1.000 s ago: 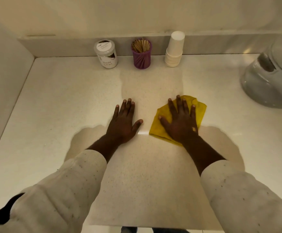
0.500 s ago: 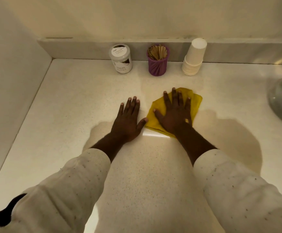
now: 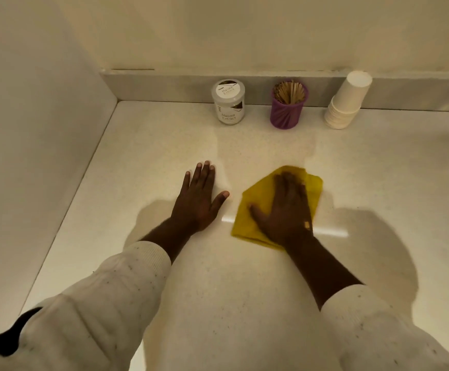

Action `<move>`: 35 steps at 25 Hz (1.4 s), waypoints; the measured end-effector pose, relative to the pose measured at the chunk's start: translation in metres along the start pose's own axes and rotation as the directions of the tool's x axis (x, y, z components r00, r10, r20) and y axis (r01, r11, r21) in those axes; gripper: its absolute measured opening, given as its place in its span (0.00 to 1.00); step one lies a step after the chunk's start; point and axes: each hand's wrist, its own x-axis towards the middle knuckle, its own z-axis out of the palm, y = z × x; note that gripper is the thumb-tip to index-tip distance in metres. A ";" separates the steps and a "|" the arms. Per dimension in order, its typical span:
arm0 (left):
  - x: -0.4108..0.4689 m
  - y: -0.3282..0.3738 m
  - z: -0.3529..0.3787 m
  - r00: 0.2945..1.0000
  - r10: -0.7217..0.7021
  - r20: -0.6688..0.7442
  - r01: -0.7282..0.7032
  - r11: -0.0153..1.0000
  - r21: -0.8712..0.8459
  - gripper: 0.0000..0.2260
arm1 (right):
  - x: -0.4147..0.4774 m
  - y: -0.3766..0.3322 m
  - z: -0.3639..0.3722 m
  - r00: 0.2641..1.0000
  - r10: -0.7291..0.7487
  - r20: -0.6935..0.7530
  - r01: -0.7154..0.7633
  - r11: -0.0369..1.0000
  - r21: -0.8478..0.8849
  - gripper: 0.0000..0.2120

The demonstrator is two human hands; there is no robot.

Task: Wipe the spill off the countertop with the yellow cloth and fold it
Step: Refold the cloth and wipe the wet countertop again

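On the countertop (image 3: pixel 143 162) — right hand (image 3: pixel 285 210) flat, open on yellow cloth (image 3: pixel 247 223).

A crumpled yellow cloth (image 3: pixel 252 207) lies flat on the pale speckled surface (image 3: pixel 148 162), near its middle, its far edge blurred; no spill is discernible.

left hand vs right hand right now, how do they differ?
The left hand lies flat on the bare white countertop, touching no cloth; the right hand presses flat on the crumpled yellow cloth. The left hand looks sharp, while the right hand is motion-blurred. Both are open, palm down, with cream sleeves pushed up the forearms.
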 end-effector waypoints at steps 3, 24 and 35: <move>0.002 -0.031 -0.005 1.000 0.020 -0.006 -0.020 1.000 0.000 0.37 | 0.018 -0.010 -0.004 0.993 0.102 -0.065 -0.104 0.994 -0.030 0.46; -0.032 -0.190 -0.022 0.997 -0.062 -0.045 0.060 0.998 -0.034 0.36 | 0.100 -0.235 0.076 0.949 -0.281 0.139 0.288 0.957 -0.029 0.41; -0.101 -0.193 -0.022 0.989 -0.108 -0.099 0.105 0.994 -0.040 0.37 | -0.019 -0.262 0.090 0.891 -0.432 0.139 0.432 0.901 0.027 0.39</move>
